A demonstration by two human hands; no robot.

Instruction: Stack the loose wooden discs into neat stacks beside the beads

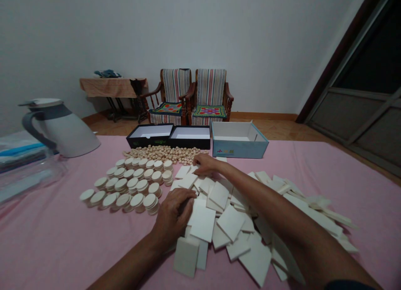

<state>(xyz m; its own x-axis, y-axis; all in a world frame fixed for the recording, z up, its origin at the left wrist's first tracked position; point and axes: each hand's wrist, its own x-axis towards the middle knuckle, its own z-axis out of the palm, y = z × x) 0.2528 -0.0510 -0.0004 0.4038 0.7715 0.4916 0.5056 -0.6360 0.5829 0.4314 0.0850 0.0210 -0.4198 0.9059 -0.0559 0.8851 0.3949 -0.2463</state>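
Many pale square tiles (230, 223) lie in a loose, overlapping heap in front of me. My left hand (175, 213) rests at the heap's left edge with its fingers curled; what they hold, if anything, is hidden. Reaching farther out, my right hand (205, 164) has its fingers bent down onto tiles at the far left corner of the heap, and its fingertips are too small to make out. Stacks of round white discs (137, 199) stand in rows left of my left hand. Small wooden beads (163, 153) are spread behind the discs.
Two black open boxes (191, 144) and a light blue open box (239, 149) stand at the far edge. A grey jug (67, 133) and plastic bags (25, 173) are on the left. Long pale strips (313, 215) lie on the right of the pink cloth (360, 169).
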